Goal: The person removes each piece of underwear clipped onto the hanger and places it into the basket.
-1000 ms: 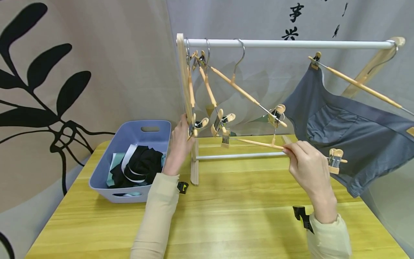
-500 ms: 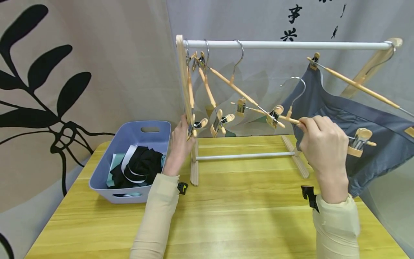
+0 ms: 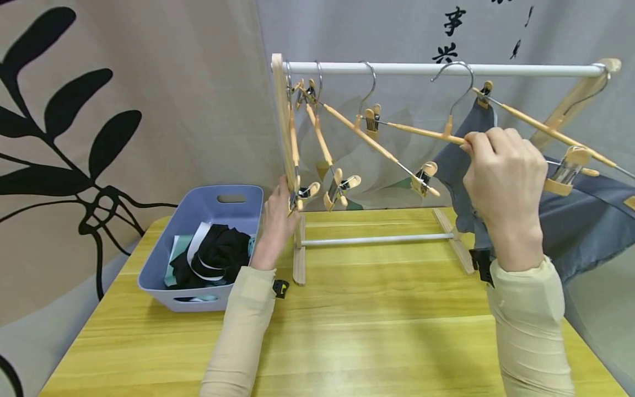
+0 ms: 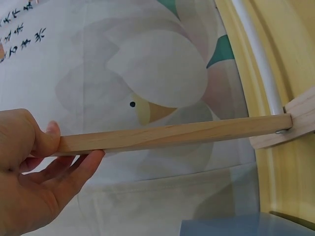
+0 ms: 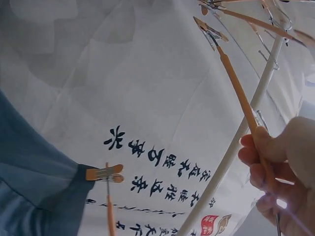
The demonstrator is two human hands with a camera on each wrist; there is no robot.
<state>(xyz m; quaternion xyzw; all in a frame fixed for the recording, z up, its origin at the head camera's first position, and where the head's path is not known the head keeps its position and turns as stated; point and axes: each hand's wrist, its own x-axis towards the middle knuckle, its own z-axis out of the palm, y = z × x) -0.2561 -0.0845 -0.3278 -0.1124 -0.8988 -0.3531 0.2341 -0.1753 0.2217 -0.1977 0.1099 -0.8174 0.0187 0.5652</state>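
Observation:
My right hand [image 3: 506, 184] grips a wooden clip hanger [image 3: 421, 131] by its bar, right of the hook's stem. The hanger's metal hook [image 3: 468, 82] overlaps the white rail [image 3: 397, 68] in the head view; whether it rests on the rail I cannot tell. Fingers and thumb curl round the bar in the right wrist view [image 5: 280, 172]. My left hand [image 3: 275, 220] holds the rack's left wooden post [image 4: 172, 136], thumb on one side and fingers on the other. Grey-blue shorts [image 3: 590, 215] hang from another clip hanger [image 3: 555, 132] at the right, partly behind my right hand.
Several clip hangers, one of them a wooden hanger [image 3: 367, 138], hang at the rail's left part. A blue basket [image 3: 198, 204] with black, white and teal cloth stands left of the rack on the wooden table [image 3: 367, 342]. A lower bar [image 3: 377, 240] joins the rack's feet.
My right hand has lifted the clip hanger up and slightly right, from low near the table to rail height, bringing its hook to the rail. The left hand stays on the post.

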